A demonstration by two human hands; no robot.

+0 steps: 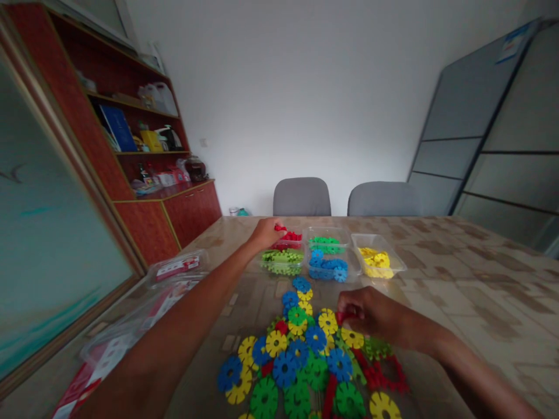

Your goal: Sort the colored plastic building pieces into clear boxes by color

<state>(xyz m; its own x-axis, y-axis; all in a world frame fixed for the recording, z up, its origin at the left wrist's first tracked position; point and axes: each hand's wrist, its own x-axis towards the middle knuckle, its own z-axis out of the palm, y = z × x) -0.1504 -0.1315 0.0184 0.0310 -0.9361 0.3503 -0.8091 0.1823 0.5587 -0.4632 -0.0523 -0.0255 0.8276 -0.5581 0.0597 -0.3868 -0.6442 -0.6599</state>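
Observation:
At the far side of the table my left hand point(265, 234) is closed on a red plastic piece point(279, 227), held over a clear tub with red pieces point(292, 235) in it. My right hand point(365, 314), at the right edge of the pile, has its fingers closed around another red piece point(343, 318), mostly hidden by the fingers. Below both hands spreads a heap of notched plastic discs: blue point(285, 369), yellow point(276, 343), green point(264, 398) and red point(386, 372). Several overlap, and some stand on edge.
Clear tubs hold light green point(283, 262), blue point(327, 269), green point(325, 244) and yellow discs point(374, 262). Clear plastic packaging point(179, 265) lies at the left of the patterned table point(471, 279). Two grey chairs point(302, 196) stand behind it, with a wooden cabinet point(192, 206) at the left.

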